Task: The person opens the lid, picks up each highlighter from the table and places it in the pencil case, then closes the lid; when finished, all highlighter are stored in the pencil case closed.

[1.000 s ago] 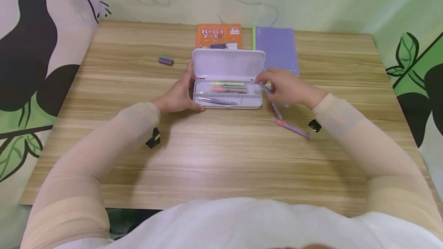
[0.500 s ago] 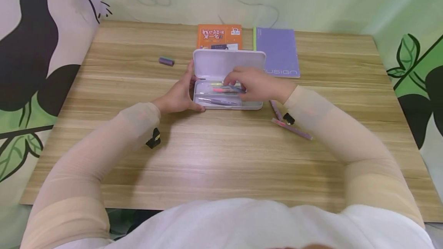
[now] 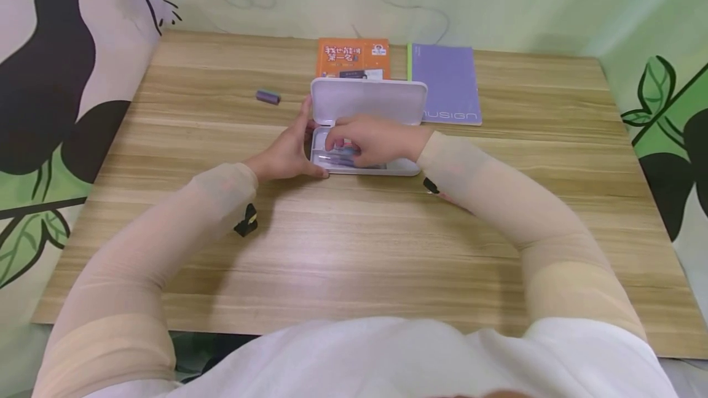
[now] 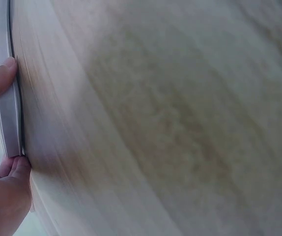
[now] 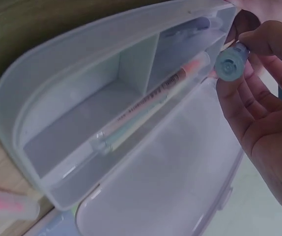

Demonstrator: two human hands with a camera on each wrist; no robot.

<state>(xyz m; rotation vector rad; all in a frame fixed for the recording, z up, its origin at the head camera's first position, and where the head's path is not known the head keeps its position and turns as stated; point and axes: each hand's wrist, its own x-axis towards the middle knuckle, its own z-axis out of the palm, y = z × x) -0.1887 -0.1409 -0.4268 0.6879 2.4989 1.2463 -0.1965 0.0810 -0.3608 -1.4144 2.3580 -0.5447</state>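
Note:
A white pencil case (image 3: 406, 169) lies on the table with its lid (image 3: 369, 98) raised. My left hand (image 3: 284, 151) holds its left end, thumb at the front. My right hand (image 3: 381, 139) is over the case and pinches a pale blue pen (image 5: 231, 64), whose end points at the right wrist camera. Inside the case, a long compartment contains several pens, one of them a pink-orange highlighter (image 5: 155, 96). A purple pen (image 3: 332, 159) lies in the front compartment. The smaller compartment beside it (image 5: 77, 118) shows bare walls.
An orange book (image 3: 337, 57) and a purple notebook (image 3: 448, 81) lie behind the case. A short dark purple cylinder (image 3: 268, 97) lies at left. Right of the case, a pink and purple pen (image 5: 8, 204) rests on the table, mostly under my right forearm in the head view.
My right hand has carried the pale blue pen from the case's right side leftward, over the compartments. The left hand has stayed on the case's left end.

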